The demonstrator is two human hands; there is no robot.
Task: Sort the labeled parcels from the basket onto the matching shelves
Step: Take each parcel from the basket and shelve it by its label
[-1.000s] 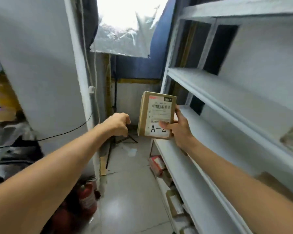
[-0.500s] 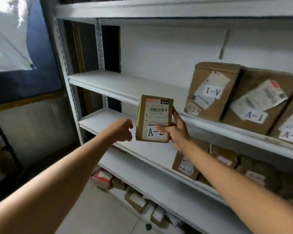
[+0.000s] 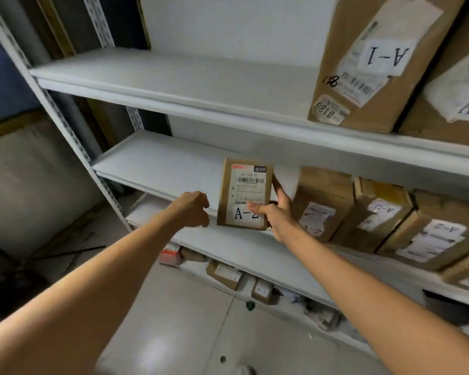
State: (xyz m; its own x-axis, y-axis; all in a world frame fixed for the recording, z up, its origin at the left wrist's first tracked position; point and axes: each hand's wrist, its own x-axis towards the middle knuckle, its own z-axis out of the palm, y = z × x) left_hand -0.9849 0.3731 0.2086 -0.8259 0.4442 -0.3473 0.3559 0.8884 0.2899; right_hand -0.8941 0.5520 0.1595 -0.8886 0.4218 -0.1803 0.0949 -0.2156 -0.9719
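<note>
A small brown parcel [image 3: 245,193] with a white label reading A-2 stands upright in front of the second shelf [image 3: 157,163]. My right hand [image 3: 278,212] grips its right edge, thumb across the label. My left hand [image 3: 191,209] hovers just left of the parcel with fingers curled, holding nothing. Several parcels marked A-2 [image 3: 320,209] stand on the same shelf to the right. Large boxes marked A-1 [image 3: 374,63] sit on the upper shelf [image 3: 173,82]. The basket is out of view.
The white metal rack has a perforated upright [image 3: 73,136] at its left end. Small parcels [image 3: 225,274] lie on the lowest shelf near the floor. Grey tiled floor [image 3: 173,320] lies below, with a dark stand at the left.
The view has swung right and closer to the rack. My right hand has carried the A-2 parcel toward the second shelf, beside the other A-2 parcels. My left hand stays alongside.
</note>
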